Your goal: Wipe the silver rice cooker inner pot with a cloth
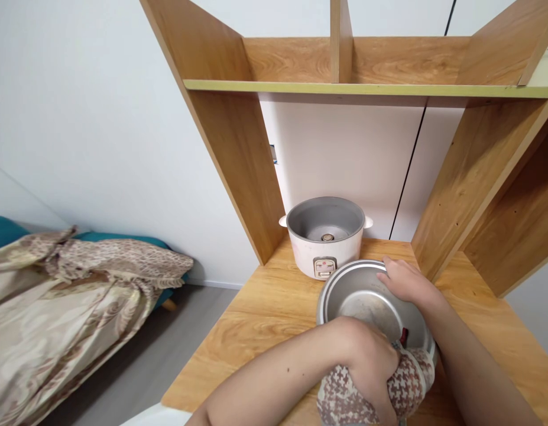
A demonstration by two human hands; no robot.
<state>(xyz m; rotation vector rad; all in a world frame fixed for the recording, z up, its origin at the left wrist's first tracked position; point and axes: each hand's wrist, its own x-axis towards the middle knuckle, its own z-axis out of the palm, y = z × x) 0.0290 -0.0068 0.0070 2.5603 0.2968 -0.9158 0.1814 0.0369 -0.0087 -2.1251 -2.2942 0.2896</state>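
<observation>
A silver rice cooker inner pot (340, 291) is tilted, its open mouth facing me, over the front of the wooden desk. My right hand (404, 279) grips its far right rim, thumb inside the wall. Bent over the near side of the pot, my left hand (373, 361) is closed on a brown-and-white houndstooth cloth (409, 378). Part of that cloth lies against the inner wall, and a small dark red tag shows by it. Just behind the pot stands the white rice cooker body (304, 255), upright, lidless, with a grey interior.
Wooden shelving (238, 171) rises on both sides of the cooker, with a crossboard (344, 89) above. The desk's (224, 331) left edge drops to a grey floor (185, 319). At far left is a blue seat or bed (118, 236) under a patterned cover (78, 319).
</observation>
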